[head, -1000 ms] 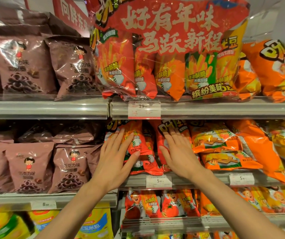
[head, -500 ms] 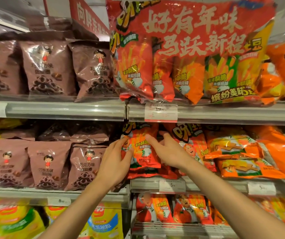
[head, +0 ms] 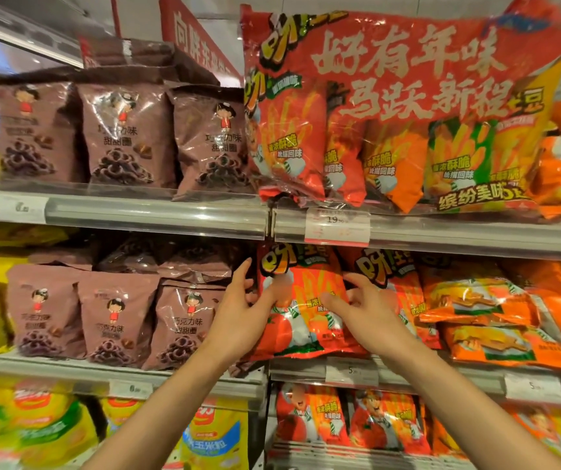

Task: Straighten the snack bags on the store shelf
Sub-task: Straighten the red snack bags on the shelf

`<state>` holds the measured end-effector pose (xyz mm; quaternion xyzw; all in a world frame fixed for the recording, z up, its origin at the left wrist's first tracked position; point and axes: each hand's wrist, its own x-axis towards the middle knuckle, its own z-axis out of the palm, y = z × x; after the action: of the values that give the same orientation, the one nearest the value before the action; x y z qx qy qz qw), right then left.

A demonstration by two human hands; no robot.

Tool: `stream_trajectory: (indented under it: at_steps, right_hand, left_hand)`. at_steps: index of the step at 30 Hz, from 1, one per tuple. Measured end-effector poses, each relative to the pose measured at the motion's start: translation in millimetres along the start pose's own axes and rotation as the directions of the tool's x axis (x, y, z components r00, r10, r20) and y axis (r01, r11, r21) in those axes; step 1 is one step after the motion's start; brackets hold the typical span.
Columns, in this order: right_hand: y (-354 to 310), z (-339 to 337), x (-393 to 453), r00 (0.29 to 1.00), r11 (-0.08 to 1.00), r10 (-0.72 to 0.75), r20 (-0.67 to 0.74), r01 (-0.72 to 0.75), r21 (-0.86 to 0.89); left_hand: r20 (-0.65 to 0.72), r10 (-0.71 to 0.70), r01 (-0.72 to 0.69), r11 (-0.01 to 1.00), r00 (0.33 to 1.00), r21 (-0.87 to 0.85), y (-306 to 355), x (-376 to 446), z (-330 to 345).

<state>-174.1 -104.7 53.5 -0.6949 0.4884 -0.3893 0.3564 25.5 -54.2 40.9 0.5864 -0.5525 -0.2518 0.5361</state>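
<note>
Hands are both sitting on one red snack bag (head: 301, 310) on the middle shelf (head: 441, 374), right of the shelf divider. Left hand (head: 238, 313) is gripping the bag's left edge: thumb on the front, index finger pointing up along the side, other fingers tucked behind. Right hand (head: 370, 312) is resting on the bag's right front, fingers loosely spread and curled, thumb lying across the printed face; it is touching the bag, but I cannot tell whether it is actually gripping it. Bag is standing upright, bottom edge at the shelf lip, top reaching up near the price rail above.

Second red bag (head: 397, 283) is standing just beside it on the right, partly behind the right hand. Further right, orange bags (head: 482, 310) are lying flat and stacked, not upright.

Left of the divider, same level, brown snack bags (head: 116, 317) are standing in a row, more of them lying behind.

Upper shelf (head: 120, 212) is holding three more brown bags upright on the left, and a big clear multipack (head: 391, 110) on the right with several smaller red, orange and green packs inside it. Price tag (head: 337, 224) is sitting right under the multipack.

Bottom shelf: yellow bags (head: 35, 425) on the left, small red bags (head: 350, 422) upright on the right.
</note>
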Motion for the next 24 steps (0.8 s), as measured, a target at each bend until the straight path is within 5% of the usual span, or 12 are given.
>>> stream_trajectory:
  at_steps: [8,13,17,20,24]
  right_hand:
    - [14.4,6.5,-23.3,1.0,0.986,-0.027,0.012,0.024,0.168]
    - [8.6,15.0,-28.6,0.997,0.989,-0.053,0.055,0.045,0.138]
    - [8.6,7.2,-12.3,1.0,0.991,-0.014,-0.014,0.012,-0.134]
    - [15.0,6.4,12.8,0.998,0.881,0.051,-0.031,-0.06,-0.468]
    - [14.5,31.6,33.7,0.992,0.773,0.124,-0.007,-0.101,-0.626]
  left_hand:
    - [0.057,0.045,-0.04,0.994,0.997,-0.101,-10.8,-15.1,2.4]
    - [-0.028,0.148,-0.15,0.982,0.989,-0.113,-18.3,-20.7,-17.9]
    - [-0.077,0.2,-0.201,0.979,0.977,-0.017,-24.4,-28.2,-45.3]
    - [-0.116,0.212,-0.209,0.977,0.97,0.034,-33.3,-27.4,-65.3]
    - [-0.116,0.216,-0.213,0.976,0.969,0.043,-35.9,-29.4,-76.2]
